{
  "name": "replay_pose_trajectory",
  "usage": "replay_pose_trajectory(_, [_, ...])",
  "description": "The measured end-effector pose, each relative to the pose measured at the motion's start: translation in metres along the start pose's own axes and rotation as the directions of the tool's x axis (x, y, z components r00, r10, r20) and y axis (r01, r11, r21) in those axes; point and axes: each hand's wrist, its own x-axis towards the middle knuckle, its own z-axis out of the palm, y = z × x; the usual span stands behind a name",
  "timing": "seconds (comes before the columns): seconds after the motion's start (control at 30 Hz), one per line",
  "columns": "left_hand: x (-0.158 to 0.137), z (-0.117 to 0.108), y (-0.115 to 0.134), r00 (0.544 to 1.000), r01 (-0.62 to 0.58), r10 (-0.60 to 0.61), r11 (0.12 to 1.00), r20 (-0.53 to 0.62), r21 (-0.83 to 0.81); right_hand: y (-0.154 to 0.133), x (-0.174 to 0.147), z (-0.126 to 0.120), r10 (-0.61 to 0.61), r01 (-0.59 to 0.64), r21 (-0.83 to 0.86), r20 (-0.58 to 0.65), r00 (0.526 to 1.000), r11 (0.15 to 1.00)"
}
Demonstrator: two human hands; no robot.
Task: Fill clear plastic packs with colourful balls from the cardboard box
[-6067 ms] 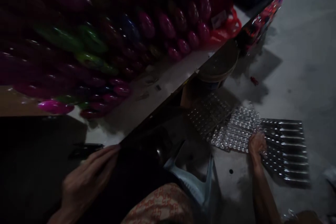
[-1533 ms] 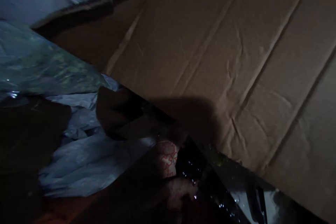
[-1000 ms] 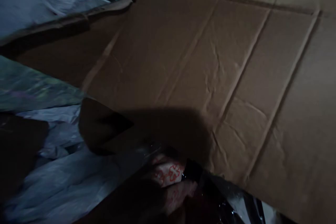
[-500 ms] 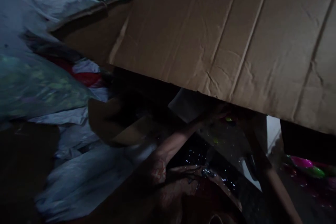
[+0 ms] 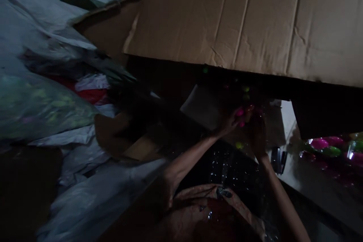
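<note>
Both hands reach forward together under the overhanging edge of a big cardboard sheet (image 5: 244,22), meeting in the dim gap beneath it. From where I stand, the left hand (image 5: 228,123) has its fingers curled around small pink pieces (image 5: 240,112), seemingly little plastic toys, though the light is too poor to be sure what they are. The right hand (image 5: 256,132) sits just beside it, fingers bent inward toward the same spot; whether it grips anything I cannot tell, as its back faces me and hides the palm. A small yellow-green piece (image 5: 239,145) lies just below the two hands, and a couple more green ones (image 5: 245,89) show in the shadow above them, close under the cardboard's edge.

The hands work close together probably because the pieces are small and loose, easier gathered with one hand cupping against the other. Off to the right, on a pale surface, lies a row of glossy pink and green packaged toys (image 5: 329,147). A dark stapler-like object (image 5: 278,156) rests near the right wrist. To the left, crumpled plastic bags (image 5: 48,106) are heaped up.
</note>
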Motion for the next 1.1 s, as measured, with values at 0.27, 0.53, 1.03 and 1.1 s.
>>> replay_pose_trajectory(0.27, [-0.017, -0.021, 0.003, 0.962, 0.061, -0.055, 0.998, -0.266, 0.014, 0.015, -0.020, -0.022, 0.050, -0.065, -0.193, -0.083, 0.995, 0.979])
replay_pose_trajectory(0.53, [-0.051, -0.011, -0.001, 0.905, 0.189, -0.247, 0.963, -0.347, -0.193, 0.036, -0.026, -0.023, 0.060, -0.060, -0.009, 0.040, 0.997, 0.998])
replay_pose_trajectory(1.03, [-0.065, -0.037, 0.056, 0.831, 0.286, -0.417, 0.888, -0.367, -0.361, -0.036, -0.033, -0.060, -0.007, -0.136, 0.256, 0.489, 0.872, 0.957])
replay_pose_trajectory(1.1, [-0.065, -0.053, 0.064, 0.790, 0.260, -0.519, 0.765, -0.325, -0.589, -0.035, -0.038, -0.058, -0.034, -0.106, 0.239, 0.519, 0.854, 0.965])
